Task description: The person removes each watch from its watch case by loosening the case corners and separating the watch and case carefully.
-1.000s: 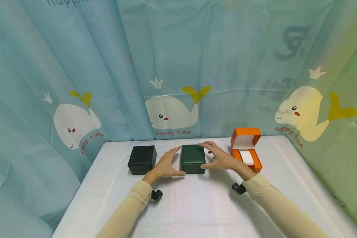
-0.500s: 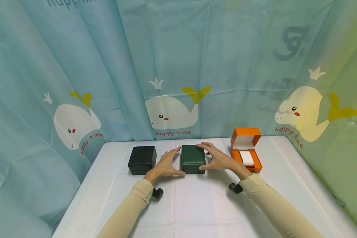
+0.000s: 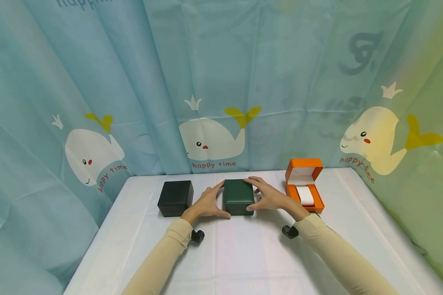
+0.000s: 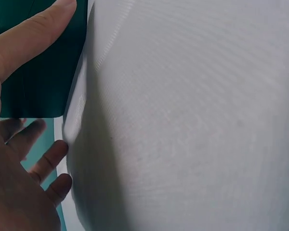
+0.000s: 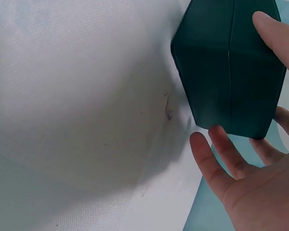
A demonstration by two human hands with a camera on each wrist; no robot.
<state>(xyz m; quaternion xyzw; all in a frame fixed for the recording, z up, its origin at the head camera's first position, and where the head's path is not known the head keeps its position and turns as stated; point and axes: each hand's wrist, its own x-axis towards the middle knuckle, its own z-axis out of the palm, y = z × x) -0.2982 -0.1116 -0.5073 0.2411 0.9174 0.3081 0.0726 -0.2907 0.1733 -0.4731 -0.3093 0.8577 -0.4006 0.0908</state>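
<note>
A closed dark green box (image 3: 238,191) with a padded lid sits on the table between the two hands in the head view. My left hand (image 3: 206,203) holds its left side, the thumb at the front edge and the index finger at the back corner. From the right, my right hand (image 3: 269,197) grips it, thumb on the front face and index finger over the back edge. The right wrist view shows the lid seam of the green box (image 5: 229,72) with the other fingers (image 5: 209,161) spread behind. In the left wrist view, the left thumb (image 4: 33,36) crosses the box.
A closed black box (image 3: 175,198) stands to the left, near the left wrist. On the right is an orange box (image 3: 304,168) with its lid raised and a white cushion (image 3: 305,196) inside. A white cloth covers the table (image 3: 240,254); a whale-print curtain (image 3: 280,73) hangs behind.
My right hand has shifted slightly left, closer in around the green box. The left hand stays almost in place, its forearm moving slightly right. The boxes have not visibly moved.
</note>
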